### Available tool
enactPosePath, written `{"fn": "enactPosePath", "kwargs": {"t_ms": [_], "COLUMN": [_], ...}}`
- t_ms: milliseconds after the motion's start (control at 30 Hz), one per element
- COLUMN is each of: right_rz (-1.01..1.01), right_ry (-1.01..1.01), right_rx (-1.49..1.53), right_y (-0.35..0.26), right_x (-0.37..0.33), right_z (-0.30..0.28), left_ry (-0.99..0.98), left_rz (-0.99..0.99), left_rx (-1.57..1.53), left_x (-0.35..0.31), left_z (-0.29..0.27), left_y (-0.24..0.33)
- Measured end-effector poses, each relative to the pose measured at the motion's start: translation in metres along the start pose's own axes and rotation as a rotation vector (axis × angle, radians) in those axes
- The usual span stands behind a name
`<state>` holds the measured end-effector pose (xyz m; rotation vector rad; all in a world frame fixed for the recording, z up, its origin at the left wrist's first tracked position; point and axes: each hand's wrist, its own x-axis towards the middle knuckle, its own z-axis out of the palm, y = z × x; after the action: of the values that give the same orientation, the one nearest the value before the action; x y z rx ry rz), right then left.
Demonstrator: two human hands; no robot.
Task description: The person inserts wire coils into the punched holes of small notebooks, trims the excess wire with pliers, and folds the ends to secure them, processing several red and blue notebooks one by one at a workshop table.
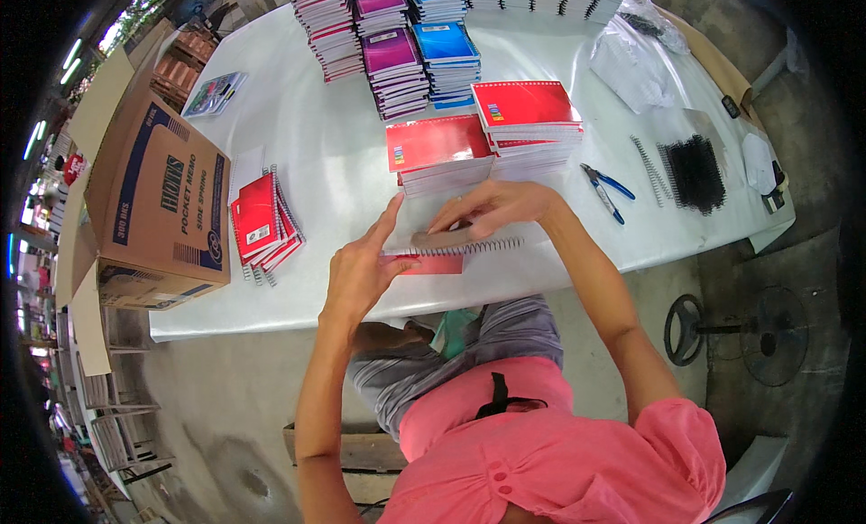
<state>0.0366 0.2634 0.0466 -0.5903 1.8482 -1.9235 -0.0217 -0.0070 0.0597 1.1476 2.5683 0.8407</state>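
Observation:
Near the table's front edge lies a small red-covered notebook [439, 265]. Along its far edge runs a dark wire spiral [494, 246], whose right end sticks out past the cover. My left hand [354, 276] grips the notebook's left end, thumb pressed on the cover and forefinger stretched toward the stacks. Over the spiral, my right hand [505, 206] is closed on a flat greyish-brown piece [440, 238] lying against the coil; its kind is unclear. Just beyond my hands stand a left stack of red notebooks [439, 143] and a taller right stack [526, 105], both without spirals.
Bound red notebooks [259, 219] lie left, beside an open cardboard box [162, 195]. Purple [392, 50] and blue notebooks [446, 44] are piled at the back. Blue-handled cutting pliers [606, 190] and a heap of black spirals [693, 174] lie right. A fan [767, 344] stands beyond the table.

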Motion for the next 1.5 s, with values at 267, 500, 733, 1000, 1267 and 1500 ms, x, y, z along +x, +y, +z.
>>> {"fn": "enactPosePath", "kwargs": {"t_ms": [267, 500, 733, 1000, 1267, 1500], "right_rz": [0.108, 0.118, 0.137, 0.052, 0.279, 0.066], "right_ry": [-0.025, -0.013, -0.033, 0.122, 0.607, 0.874], "right_rx": [-0.256, -0.149, -0.347, -0.463, -0.806, -1.338], "right_y": [0.009, -0.004, 0.0, -0.012, -0.005, 0.01], "right_x": [0.009, 0.015, 0.024, 0.0, -0.092, -0.095], "right_z": [0.004, 0.01, 0.011, 0.021, 0.026, 0.056], "left_ry": [0.174, 0.248, 0.268, 0.041, -0.027, 0.028], "left_rz": [-0.001, 0.012, 0.055, 0.054, 0.101, 0.004], "left_rx": [-0.503, -0.599, -0.637, -0.799, -0.884, -0.814], "left_x": [-0.014, -0.018, -0.02, -0.025, -0.025, -0.032], "left_z": [0.028, 0.038, 0.043, 0.04, 0.039, 0.046], "left_y": [-0.019, -0.021, -0.029, -0.049, -0.051, -0.037]}}
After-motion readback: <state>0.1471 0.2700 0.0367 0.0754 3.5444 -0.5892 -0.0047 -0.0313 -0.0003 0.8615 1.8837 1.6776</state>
